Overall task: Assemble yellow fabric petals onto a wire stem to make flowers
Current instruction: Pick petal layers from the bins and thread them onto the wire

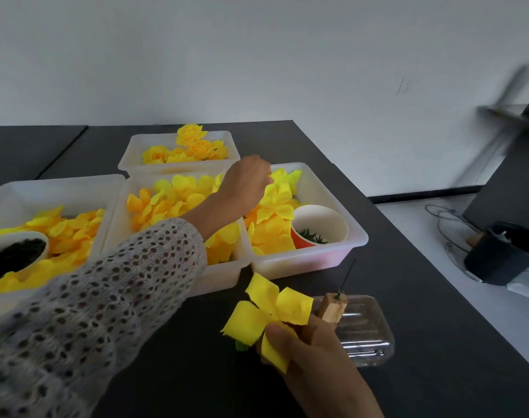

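your left hand (pixel 247 182) reaches far forward over the right-hand tray (pixel 341 254), fingers curled down into its loose petals (pixel 275 203); whether they already pinch one you cannot tell. your right hand (pixel 305 348) stays near you, pinching the part-built flower (pixel 269 312) at its base. the wire stem (pixel 346 277) stands upright in a wooden block (pixel 332 309) just right of that flower, so the petal must travel back toward you. a paper cup (pixel 320 224) sits in the same tray beside the petals; a clear plastic tray (pixel 365 330) lies under the block on the surface (pixel 167 357).

Matt cloth petals (pixel 272 309), translucent plastic trays (pixel 332 257)
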